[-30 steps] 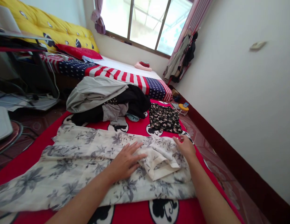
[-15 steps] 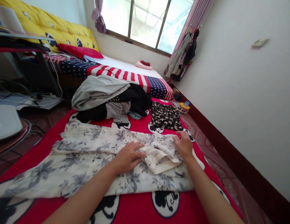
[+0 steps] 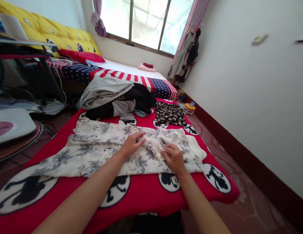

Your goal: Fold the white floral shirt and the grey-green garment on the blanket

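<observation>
A white shirt with grey flowers (image 3: 92, 156) lies spread sideways across the red blanket, one long side folded over. Part of it, perhaps a sleeve, is bunched near its right end. My left hand (image 3: 133, 143) rests on the middle of the shirt, its thumb and fingers apart. Just right of it, my right hand (image 3: 174, 157) pinches the bunched cloth between thumb and fingers. A black flowered garment (image 3: 169, 113) lies flat beyond the shirt's right end.
A pile of grey and black clothes (image 3: 109, 94) sits on the red blanket (image 3: 146, 191) at the far left. A stool (image 3: 12, 126) stands at the left edge. Behind is a bed (image 3: 131, 70); to the right, a white wall (image 3: 239, 81).
My right hand has moved left and toward me, from the shirt's far right edge onto the bunched cloth, and now grips it. My left hand has shifted slightly. The view has tilted.
</observation>
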A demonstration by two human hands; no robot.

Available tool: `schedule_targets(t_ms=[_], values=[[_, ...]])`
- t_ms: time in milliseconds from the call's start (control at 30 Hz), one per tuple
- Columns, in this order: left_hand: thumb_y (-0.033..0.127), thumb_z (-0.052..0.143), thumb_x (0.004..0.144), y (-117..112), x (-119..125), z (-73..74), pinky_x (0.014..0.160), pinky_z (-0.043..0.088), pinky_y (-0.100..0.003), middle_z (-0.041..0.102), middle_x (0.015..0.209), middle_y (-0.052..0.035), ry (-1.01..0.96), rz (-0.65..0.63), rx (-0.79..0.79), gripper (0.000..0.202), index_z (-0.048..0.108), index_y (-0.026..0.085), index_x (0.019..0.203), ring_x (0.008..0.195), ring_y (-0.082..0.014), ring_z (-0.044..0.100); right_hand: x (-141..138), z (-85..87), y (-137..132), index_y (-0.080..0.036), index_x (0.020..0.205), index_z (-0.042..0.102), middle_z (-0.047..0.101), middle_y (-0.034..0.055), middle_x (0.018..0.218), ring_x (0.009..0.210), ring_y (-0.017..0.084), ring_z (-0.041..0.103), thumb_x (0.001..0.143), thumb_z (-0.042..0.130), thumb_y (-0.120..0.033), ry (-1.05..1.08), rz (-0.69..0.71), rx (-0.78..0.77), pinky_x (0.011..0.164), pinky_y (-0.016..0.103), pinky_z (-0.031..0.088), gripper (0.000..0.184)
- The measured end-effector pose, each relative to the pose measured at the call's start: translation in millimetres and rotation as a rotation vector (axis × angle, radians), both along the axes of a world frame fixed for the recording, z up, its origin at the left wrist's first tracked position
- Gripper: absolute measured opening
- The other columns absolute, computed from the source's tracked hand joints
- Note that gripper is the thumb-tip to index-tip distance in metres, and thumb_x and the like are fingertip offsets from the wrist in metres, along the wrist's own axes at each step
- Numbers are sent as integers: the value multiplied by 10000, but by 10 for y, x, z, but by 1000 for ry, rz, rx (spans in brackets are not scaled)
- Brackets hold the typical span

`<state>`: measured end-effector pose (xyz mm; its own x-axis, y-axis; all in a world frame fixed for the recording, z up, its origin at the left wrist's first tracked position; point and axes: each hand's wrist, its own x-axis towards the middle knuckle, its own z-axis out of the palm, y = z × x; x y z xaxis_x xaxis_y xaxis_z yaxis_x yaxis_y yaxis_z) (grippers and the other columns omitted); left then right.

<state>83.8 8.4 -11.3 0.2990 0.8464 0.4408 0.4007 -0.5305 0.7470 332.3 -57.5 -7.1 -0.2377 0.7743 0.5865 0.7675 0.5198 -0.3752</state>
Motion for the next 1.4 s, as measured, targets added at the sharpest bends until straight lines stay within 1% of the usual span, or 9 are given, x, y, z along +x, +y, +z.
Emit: schedule_targets(t_ms=[167, 333, 467, 633, 800, 967, 1133, 1267, 1400], values=[[325, 339, 969, 11, -11, 8, 1084, 363, -403, 658, 1236, -59, 294, 206, 27, 394, 687, 210, 1114, 1180, -217, 568, -4, 12, -43, -211, 759, 718, 687, 59, 884, 879, 193, 612, 941, 471, -370, 57, -38, -66, 812, 327, 461, 345], [263, 534, 859, 235, -464, 124, 1023, 419, -294, 663, 1219, -60, 469, 307, -10, 320, 686, 203, 1135, 1150, -202, 584, 80, 108, 86, -202, 693, 692, 689, 48, 749, 719, 192, 619, 907, 484, -432, -38, -294, -184, 683, 300, 444, 377], [271, 520, 861, 382, -1123, 238, 990, 429, -385, 626, 1227, -152, 604, 469, -31, 389, 633, 141, 1211, 1143, -282, 573, 402, 356, 373, -198, 1037, 683, 665, 110, 1118, 1022, 287, 590, 838, 566, -417, -201, -510, -40, 841, 384, 445, 318], [573, 551, 817, 355, -1597, 234, 973, 406, -455, 599, 1207, -180, 787, 638, 5, 603, 598, 141, 1235, 1124, -354, 557, 840, 304, 723, -138, 1439, 392, 452, 282, 1374, 1166, 466, 486, 686, 594, -720, -235, -810, -374, 821, 539, 431, 973], [659, 432, 858, 309, -1578, 184, 812, 456, -394, 679, 960, -180, 975, 648, 88, 601, 681, 136, 1017, 973, -341, 626, 819, 1, 793, -168, 1318, 530, 619, 194, 1161, 1014, 364, 597, 855, 476, -519, -337, -657, -319, 740, 433, 462, 584], [582, 379, 923, 350, -1541, 220, 715, 444, -351, 711, 861, -147, 1035, 526, 57, 519, 694, 174, 986, 862, -310, 666, 780, 98, 825, -169, 1077, 653, 679, 134, 994, 878, 279, 632, 874, 491, -321, -371, -527, -202, 684, 347, 428, 300], [517, 408, 935, 471, -1448, 316, 811, 435, -403, 698, 938, -176, 1025, 538, 94, 466, 676, 146, 1018, 952, -328, 638, 763, 340, 960, -149, 1162, 630, 630, 193, 1121, 971, 314, 604, 874, 522, -363, -392, -624, -162, 732, 382, 442, 376], [456, 548, 882, 455, -1280, 343, 1032, 318, -482, 581, 1271, -190, 876, 617, 243, 489, 560, 165, 1275, 1222, -343, 486, 500, 358, 919, -112, 1396, 438, 445, 230, 1409, 1270, 396, 422, 848, 541, -363, -388, -696, -114, 963, 536, 395, 612], [509, 420, 935, 326, -1189, 215, 1140, 188, -485, 382, 1513, -81, 796, 353, 187, 534, 429, 275, 1415, 1405, -282, 291, 91, 167, 721, -216, 1482, 325, 333, 106, 1533, 1403, 317, 279, 941, 366, -414, -390, -404, -24, 1100, 546, 276, 578]])
